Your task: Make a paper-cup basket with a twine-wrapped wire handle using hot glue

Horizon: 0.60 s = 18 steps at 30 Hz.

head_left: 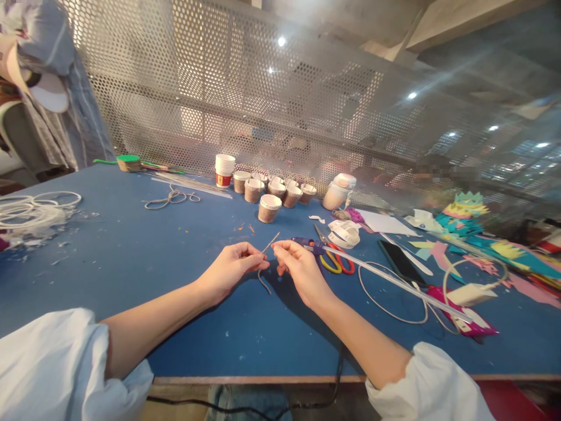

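Note:
Over the middle of the table, my left hand (239, 263) pinches a thin piece of grey-brown twine (270, 242) between thumb and fingertips. One length of the twine slants up past the fingers, and a curved tail hangs below them. My right hand (300, 266) is closed in a pinch at the twine's side, fingertips close to those of the left; its exact grip is partly hidden. Just behind the right hand lies a dark blue glue gun (309, 244) with a long clear glue stick (394, 280). Beyond both hands stands a twine-wrapped paper cup (269, 209).
More wrapped cups (277, 187) and a white cup stack (225, 169) stand behind. On the right are scissors (337, 261), a white tape roll (344, 234), a phone (402, 260), a white cable (385, 318) and coloured paper (442, 257). Coiled white cord (30, 210) lies left.

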Tool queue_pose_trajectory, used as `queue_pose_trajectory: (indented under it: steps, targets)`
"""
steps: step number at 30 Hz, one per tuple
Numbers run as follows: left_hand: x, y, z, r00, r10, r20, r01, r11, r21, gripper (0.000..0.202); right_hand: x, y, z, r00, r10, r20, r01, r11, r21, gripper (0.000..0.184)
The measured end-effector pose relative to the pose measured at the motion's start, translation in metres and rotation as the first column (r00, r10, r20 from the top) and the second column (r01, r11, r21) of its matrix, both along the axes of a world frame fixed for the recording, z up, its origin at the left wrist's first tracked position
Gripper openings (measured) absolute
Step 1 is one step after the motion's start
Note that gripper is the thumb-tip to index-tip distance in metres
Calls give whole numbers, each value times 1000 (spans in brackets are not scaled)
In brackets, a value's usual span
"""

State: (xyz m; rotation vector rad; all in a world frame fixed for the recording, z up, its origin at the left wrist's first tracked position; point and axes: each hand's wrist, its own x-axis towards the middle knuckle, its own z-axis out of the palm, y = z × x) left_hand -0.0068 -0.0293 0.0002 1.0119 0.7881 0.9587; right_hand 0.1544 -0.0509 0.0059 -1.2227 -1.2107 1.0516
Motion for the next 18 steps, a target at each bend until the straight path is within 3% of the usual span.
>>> queue_pose_trajectory:
  steps: [5, 11, 14, 18]
  targets:
    - [2, -3, 0, 991, -19, -131, 35, 992, 118, 16, -1, 2, 0, 988, 5, -154, -15, 998, -65, 30]
    - [2, -3, -1, 975, -27, -222, 70, 980, 185, 12, -2, 1, 0, 983, 26, -184, -41, 996, -78, 25]
    - [1, -4, 0, 972, -36, -234, 79, 980, 180, 12, -2, 2, 1, 975, 25, -221, -42, 997, -71, 23]
    - [2, -6, 2, 984, -107, -141, 122, 988, 96, 13, 0, 2, 4, 959, -2, -285, -18, 998, -68, 25]
